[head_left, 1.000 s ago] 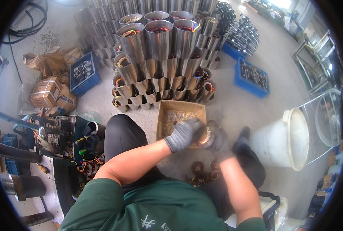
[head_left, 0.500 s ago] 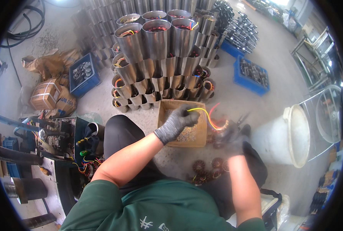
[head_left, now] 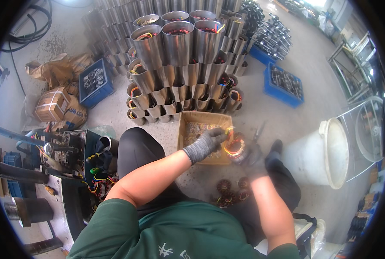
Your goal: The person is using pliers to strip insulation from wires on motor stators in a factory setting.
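Observation:
A ring-shaped motor stator [head_left: 234,147] with copper windings and coloured leads sits in front of me, over the right edge of a cardboard box. My right hand [head_left: 254,159], in a dark grey glove, is closed around its right side. From that same hand a blurred, narrow metal tool [head_left: 259,130] points up; its kind cannot be made out. My gloved left hand [head_left: 209,144] pinches the stator's yellow and red lead wires [head_left: 229,133] at its upper left. The box [head_left: 184,156] below holds small wire scraps.
Several wound stators [head_left: 224,186] lie on the floor between my legs. Stacked steel cylinders [head_left: 177,47] rise ahead. To the right stand a white bucket [head_left: 330,151] and a blue crate [head_left: 283,97] of metal parts. A bench machine [head_left: 63,207] is at left.
My left hand has moved right and slightly down, close to the stator. The stator has turned its round opening into view and shifted left. The long stretched yellow wire is now bunched close to it.

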`<control>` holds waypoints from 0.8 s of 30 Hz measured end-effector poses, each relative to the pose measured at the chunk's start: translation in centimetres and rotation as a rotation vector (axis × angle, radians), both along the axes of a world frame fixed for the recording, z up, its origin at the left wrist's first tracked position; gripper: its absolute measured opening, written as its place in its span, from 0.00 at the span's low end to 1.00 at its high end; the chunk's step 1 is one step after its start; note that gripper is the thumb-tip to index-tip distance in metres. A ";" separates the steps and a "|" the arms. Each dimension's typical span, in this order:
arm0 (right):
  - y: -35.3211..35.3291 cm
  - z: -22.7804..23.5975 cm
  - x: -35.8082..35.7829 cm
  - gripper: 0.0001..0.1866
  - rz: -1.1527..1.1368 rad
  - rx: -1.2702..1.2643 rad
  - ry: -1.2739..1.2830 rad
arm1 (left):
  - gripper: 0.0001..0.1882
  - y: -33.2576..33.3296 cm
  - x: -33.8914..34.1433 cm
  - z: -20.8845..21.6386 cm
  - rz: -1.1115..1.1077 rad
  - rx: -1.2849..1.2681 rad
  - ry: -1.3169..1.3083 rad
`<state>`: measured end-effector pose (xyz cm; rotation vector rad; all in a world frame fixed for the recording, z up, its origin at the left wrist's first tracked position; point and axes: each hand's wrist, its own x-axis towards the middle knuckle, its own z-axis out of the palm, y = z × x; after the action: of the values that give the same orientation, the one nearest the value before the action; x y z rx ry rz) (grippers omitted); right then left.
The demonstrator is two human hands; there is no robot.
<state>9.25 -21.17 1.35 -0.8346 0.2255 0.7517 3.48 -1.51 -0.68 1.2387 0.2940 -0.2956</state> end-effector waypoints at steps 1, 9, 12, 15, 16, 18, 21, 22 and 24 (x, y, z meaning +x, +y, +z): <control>0.0 -0.1 0.0 0.18 0.000 0.000 0.001 | 0.28 -0.1 0.0 0.2 0.052 -0.002 0.015; 0.1 -0.8 0.0 0.16 0.035 0.009 -0.036 | 0.23 -0.6 -0.3 -1.1 0.081 -0.079 0.208; 0.2 -1.2 -0.1 0.16 0.047 0.034 -0.049 | 0.18 0.0 0.1 -1.2 -0.005 -0.032 0.116; 0.1 -1.9 0.2 0.14 0.067 0.063 -0.054 | 0.12 0.5 -0.2 -0.3 0.068 -0.097 0.026; -0.1 -2.2 0.4 0.14 0.051 0.047 -0.041 | 0.10 0.6 -0.3 0.1 0.100 -0.146 -0.013; -0.4 -2.8 0.7 0.11 0.110 -0.006 -0.069 | 0.09 0.7 -0.7 1.0 0.106 -0.148 -0.055; -0.9 -3.5 0.6 0.11 0.230 -0.213 -0.047 | 0.08 0.5 -1.0 1.9 0.127 -0.147 -0.080; -1.1 -3.5 0.2 0.12 0.280 -0.257 -0.017 | 0.08 0.5 -1.1 2.0 0.127 -0.146 -0.079; -1.3 -3.3 -0.7 0.15 0.311 -0.370 -0.103 | 0.08 0.5 -1.3 1.8 0.109 -0.051 -0.056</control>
<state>8.55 -22.49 -1.93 -1.2758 0.1442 0.9707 2.16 -1.03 1.13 1.1738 0.3029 -0.1729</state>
